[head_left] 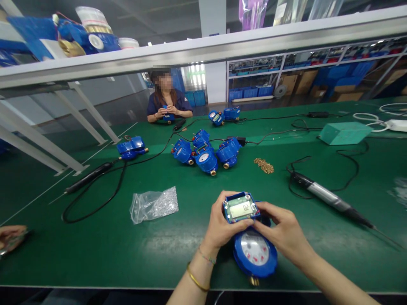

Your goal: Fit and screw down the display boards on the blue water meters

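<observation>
A blue water meter (255,253) with a round white dial rests near the front edge of the green table, its brass fitting toward me. Above the dial is its blue display box (241,207), open on top, showing a green circuit board and a small screen. My left hand (219,222) wraps the box's left side, thumb along the near edge. At the box's right side, my right hand (281,224) has its fingers and thumb closed on the edge. The fingertips beneath the box are hidden.
Several blue meters (205,157) stand mid-table, with brass screws (263,165) to their right. A clear bag (154,205) lies left. Electric screwdrivers (330,199) lie at both sides. A person (168,99) sits opposite; another person's hand (12,238) shows at far left.
</observation>
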A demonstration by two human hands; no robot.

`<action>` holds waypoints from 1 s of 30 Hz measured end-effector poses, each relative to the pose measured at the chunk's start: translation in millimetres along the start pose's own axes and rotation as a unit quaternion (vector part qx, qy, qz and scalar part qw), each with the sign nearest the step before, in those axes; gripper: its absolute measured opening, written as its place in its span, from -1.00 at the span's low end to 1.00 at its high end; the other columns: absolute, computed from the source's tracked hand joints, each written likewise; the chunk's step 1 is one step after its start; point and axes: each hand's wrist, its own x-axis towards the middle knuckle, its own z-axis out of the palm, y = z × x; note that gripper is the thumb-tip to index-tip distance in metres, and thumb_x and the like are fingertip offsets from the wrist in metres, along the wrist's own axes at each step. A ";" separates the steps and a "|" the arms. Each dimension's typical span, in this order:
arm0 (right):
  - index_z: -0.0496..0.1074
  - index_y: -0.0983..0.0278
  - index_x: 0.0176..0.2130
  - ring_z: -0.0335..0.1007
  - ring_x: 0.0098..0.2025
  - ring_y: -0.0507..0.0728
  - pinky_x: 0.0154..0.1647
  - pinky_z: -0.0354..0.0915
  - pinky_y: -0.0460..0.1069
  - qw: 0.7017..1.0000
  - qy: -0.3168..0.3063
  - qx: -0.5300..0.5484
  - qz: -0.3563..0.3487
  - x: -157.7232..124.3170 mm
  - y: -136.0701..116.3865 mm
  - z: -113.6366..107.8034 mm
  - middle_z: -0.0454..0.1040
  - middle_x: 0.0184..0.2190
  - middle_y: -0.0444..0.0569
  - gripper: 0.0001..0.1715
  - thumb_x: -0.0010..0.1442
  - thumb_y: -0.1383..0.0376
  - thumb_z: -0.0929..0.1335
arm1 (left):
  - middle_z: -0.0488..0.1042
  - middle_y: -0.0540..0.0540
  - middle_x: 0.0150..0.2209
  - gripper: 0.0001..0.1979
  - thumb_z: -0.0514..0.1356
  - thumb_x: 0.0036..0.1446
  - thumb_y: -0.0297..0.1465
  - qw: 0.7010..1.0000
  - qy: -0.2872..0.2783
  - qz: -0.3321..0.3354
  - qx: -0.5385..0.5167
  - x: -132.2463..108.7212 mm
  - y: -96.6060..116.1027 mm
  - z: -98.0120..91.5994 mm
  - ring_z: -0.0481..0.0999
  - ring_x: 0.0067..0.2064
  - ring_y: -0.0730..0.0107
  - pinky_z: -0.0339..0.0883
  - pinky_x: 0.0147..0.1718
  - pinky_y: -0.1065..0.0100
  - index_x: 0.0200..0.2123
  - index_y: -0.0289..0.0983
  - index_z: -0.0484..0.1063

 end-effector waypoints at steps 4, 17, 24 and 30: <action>0.59 0.21 -0.14 0.54 -0.05 0.23 0.00 0.45 0.06 0.999 0.024 -0.011 -0.030 -10.9 -1.7 11.8 0.59 -0.11 0.06 -0.78 0.27 0.29 0.35 | 0.58 -0.19 0.01 -0.41 0.46 -0.09 -0.12 0.998 -0.004 0.029 0.059 -1.3 0.3 -0.3 0.56 0.06 0.08 0.04 0.35 -0.11 -0.02 -0.22 0.45; 0.60 0.25 -0.26 0.51 -0.05 0.17 -0.04 0.48 0.03 0.988 0.045 -0.101 -0.105 -12.1 0.5 12.4 0.54 -0.07 0.09 -0.64 0.25 0.51 0.25 | 0.56 -0.12 -0.17 -0.40 0.43 -0.12 0.01 0.977 0.044 0.105 0.179 -0.3 -8.1 -2.5 0.53 -0.05 0.13 0.08 0.32 -0.16 -0.08 -0.22 0.50; 0.58 0.23 -0.27 0.52 -0.19 0.16 -0.16 0.45 0.04 0.986 0.029 -0.109 -0.120 -7.3 0.0 9.8 0.61 -0.25 0.02 -0.63 0.27 0.50 0.23 | 0.58 -0.11 -0.15 -0.40 0.43 -0.12 0.01 0.976 0.062 0.098 0.182 -2.1 -8.2 -2.9 0.57 -0.02 0.08 0.02 0.35 -0.20 -0.07 -0.21 0.50; 0.55 0.19 -0.36 0.43 0.01 0.28 0.04 0.13 0.23 0.981 0.058 -0.175 -0.058 -15.4 1.3 11.4 0.62 -0.32 -0.05 -0.74 0.26 0.45 0.32 | 0.60 -0.11 -0.08 -0.37 0.45 -0.14 0.02 0.978 0.038 0.082 0.189 -3.0 -10.7 -6.6 0.58 0.02 0.04 -0.30 0.40 -0.27 -0.03 -0.16 0.50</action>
